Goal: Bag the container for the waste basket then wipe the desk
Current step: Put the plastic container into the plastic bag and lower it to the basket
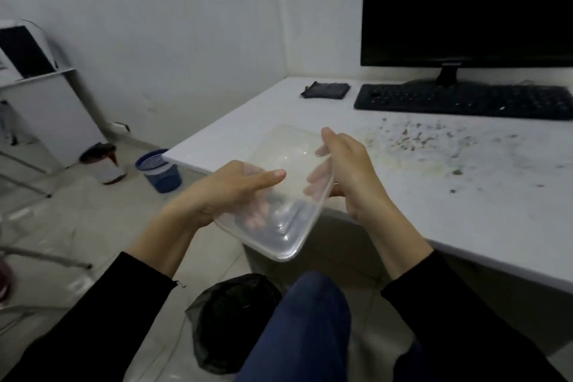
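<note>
Both hands grip clear container in air just off table's near-left edge, above black bag on floor: left hand thumb on top, fingers underneath, right hand fingers curled over right rim; crumbs right, cloth far.

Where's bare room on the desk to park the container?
Bare: left end of the desk, between the dark cloth and the near edge; also the near strip right of the right hand. Crowded: crumbs before the keyboard.
</note>
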Tool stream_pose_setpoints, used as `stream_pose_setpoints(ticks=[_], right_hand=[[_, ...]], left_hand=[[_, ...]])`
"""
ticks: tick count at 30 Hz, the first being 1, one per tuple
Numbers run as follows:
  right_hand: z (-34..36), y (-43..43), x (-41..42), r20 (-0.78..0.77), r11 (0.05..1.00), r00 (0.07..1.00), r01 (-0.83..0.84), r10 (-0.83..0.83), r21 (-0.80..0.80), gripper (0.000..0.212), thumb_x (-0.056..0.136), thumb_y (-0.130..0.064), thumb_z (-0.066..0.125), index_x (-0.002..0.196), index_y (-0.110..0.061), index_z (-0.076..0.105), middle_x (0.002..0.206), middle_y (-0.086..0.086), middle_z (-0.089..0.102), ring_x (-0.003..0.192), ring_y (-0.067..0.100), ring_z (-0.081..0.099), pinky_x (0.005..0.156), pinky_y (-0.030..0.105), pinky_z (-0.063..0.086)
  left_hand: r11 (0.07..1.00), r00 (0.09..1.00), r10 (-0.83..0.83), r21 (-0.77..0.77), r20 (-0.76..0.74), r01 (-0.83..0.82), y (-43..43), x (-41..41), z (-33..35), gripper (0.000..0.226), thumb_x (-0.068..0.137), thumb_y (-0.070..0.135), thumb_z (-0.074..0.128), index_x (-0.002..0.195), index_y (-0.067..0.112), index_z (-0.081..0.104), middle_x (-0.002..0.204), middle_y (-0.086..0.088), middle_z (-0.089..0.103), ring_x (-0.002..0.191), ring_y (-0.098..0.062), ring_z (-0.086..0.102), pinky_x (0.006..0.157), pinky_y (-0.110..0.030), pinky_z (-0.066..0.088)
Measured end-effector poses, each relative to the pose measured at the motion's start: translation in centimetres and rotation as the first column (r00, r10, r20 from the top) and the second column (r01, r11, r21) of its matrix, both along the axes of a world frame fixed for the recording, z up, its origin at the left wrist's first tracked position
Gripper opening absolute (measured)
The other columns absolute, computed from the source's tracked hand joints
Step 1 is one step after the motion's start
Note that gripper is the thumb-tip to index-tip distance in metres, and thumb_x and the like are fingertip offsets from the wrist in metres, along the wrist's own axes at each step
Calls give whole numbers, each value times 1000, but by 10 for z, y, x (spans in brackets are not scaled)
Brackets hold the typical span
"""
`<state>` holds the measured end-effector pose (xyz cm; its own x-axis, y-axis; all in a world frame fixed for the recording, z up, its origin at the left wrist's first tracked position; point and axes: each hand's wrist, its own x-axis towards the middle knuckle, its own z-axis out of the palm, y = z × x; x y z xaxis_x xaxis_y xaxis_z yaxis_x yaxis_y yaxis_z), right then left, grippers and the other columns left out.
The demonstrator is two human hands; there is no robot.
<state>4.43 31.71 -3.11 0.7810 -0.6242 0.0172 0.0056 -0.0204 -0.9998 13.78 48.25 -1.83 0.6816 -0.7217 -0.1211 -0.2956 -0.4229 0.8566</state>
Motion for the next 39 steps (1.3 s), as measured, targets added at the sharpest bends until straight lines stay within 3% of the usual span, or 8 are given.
stream_pose_setpoints(ticks=[3,7,14,17,21,25,30,39], right_hand=[[-34,47,14,32,992,999,-15,19,-127,37,98,-43,38,84,-13,54,80,3,62,80,22,61,76,38,50],[-71,95,28,102,991,995,13,0,-133,36,100,-35,40,69,-16,43,67,-5,44,64,11,42,66,34,38],[-126,156,74,-31,995,999,-38,35,-95,39,97,-44,39,80,-10,50,73,7,51,67,24,56,63,38,47],[-153,165,90,-100,997,992,-66,70,44,36,101,-38,38,92,-7,52,75,12,60,59,21,63,41,27,49],[-199,172,115,-224,967,949,-185,221,173,25,102,-29,40,85,-11,45,75,12,59,61,24,62,48,36,56],[-252,174,129,-452,941,851,-132,268,310,32,99,-32,35,114,-7,51,93,21,65,71,31,65,48,36,56],[-286,166,160,-574,942,752,-204,325,266,50,96,-55,40,107,-10,58,77,13,66,61,25,64,49,29,52],[-342,131,213,-798,892,452,-394,398,221,29,98,-29,45,104,-6,61,89,16,63,70,26,59,55,27,43]], left_hand=[[999,998,-43,25,-35,44,52,11,-15,67,54,66,76,76,4,64,58,-19,63,45,-29,61,46,-28,51],[994,996,-52,91,-68,58,100,27,-39,85,50,69,77,81,-9,62,59,-20,64,45,-29,63,45,-28,53],[989,941,140,-3,-308,-148,172,63,-108,93,33,62,86,104,5,66,70,-12,71,55,-24,67,51,-28,56],[909,811,266,-144,-521,-391,196,82,-149,58,66,40,79,110,5,65,81,-16,73,62,-22,71,55,-27,58],[638,550,513,-136,-659,-758,195,101,-219,15,91,29,60,87,15,64,80,-15,64,56,-20,66,52,-29,57],[527,479,688,-80,-545,-846,181,101,-278,29,93,39,55,86,12,64,78,-13,64,64,-25,63,62,-35,57],[508,488,797,-45,-356,-860,170,118,-327,39,87,47,58,79,10,68,70,-6,67,66,-24,65,66,-39,56],[496,462,845,72,-268,-865,155,124,-395,53,94,54,39,89,7,63,83,-5,65,77,-20,60,72,-34,49]])
